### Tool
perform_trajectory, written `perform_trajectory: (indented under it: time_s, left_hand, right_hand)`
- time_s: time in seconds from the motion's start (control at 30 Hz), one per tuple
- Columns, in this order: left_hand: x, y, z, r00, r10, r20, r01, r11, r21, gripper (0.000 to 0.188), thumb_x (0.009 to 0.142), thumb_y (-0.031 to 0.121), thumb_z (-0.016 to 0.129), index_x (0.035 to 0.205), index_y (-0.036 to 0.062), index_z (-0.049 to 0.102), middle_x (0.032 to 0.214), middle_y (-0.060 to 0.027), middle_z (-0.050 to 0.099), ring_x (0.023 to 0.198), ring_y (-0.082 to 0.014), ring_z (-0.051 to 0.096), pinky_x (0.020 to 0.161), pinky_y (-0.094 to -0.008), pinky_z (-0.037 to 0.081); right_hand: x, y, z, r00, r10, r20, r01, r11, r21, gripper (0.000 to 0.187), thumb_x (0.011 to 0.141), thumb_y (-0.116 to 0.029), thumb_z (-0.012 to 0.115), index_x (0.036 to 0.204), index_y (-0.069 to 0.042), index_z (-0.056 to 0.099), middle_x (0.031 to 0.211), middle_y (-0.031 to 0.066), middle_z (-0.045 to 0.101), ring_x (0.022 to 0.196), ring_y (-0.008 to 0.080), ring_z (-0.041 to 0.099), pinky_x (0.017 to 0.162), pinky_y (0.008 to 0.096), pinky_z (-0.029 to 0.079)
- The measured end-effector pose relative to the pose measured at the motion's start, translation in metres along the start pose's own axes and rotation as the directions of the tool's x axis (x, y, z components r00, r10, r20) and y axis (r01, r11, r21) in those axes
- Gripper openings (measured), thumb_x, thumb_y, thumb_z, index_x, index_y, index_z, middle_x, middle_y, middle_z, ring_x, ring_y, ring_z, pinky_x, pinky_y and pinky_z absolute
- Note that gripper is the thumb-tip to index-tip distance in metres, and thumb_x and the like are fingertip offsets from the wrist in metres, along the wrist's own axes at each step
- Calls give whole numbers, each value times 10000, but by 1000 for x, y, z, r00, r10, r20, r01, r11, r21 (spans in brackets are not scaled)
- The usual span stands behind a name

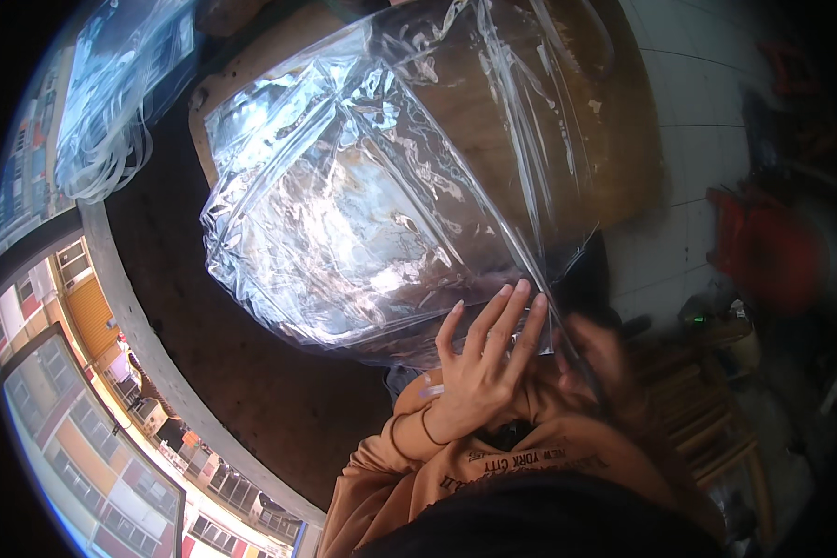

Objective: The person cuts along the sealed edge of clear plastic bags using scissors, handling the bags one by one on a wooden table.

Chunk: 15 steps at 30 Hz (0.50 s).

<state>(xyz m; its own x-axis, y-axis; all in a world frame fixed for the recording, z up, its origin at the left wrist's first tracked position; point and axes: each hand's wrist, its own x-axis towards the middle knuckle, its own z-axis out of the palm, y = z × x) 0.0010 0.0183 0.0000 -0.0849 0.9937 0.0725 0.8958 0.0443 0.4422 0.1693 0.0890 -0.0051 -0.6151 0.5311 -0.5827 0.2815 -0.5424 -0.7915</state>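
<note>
A large sheet or bag of clear plastic [344, 205], creased and glossy, spreads over a brown wooden board [614, 139]. My left hand [493, 349] lies on its near edge, fingers stretched out and slightly spread. Beside it, a narrow dark edging strip [521, 246] runs along the plastic down toward my right hand [600, 358]. Motion blur smears that hand's fingers; it is at the strip's near end, and whether it grips the strip is unclear.
Clear plastic pieces with pale looped strips [112, 158] hang at the far left. Windows line the left side. A red plastic stool-like object [772, 242] stands on the tiled floor [688, 102] to the right, with a slatted wooden chair or stool [716, 428] nearer.
</note>
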Motion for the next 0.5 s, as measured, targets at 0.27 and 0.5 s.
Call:
perform_trajectory:
  time_s: [0.27,0.5]
  left_hand:
    - [1,0,-3,1000,9,21,-9,1000,-19,503,725,144,601,1225,91,582,1281,-96,530,1125,-195,551,1026,-435,253]
    - [2,-1,-5,999,29,24,-30,999,21,477,782,185,533,1245,78,564,1293,-82,526,1122,-156,540,1020,-436,255]
  right_hand:
    - [3,-7,5,1000,-13,-24,14,999,31,631,673,-569,754,901,-23,536,613,-26,470,572,37,422,502,199,348]
    - [1,2,2,999,-29,-39,29,1000,-9,623,646,-545,782,881,-21,542,604,-33,463,565,33,413,494,200,334]
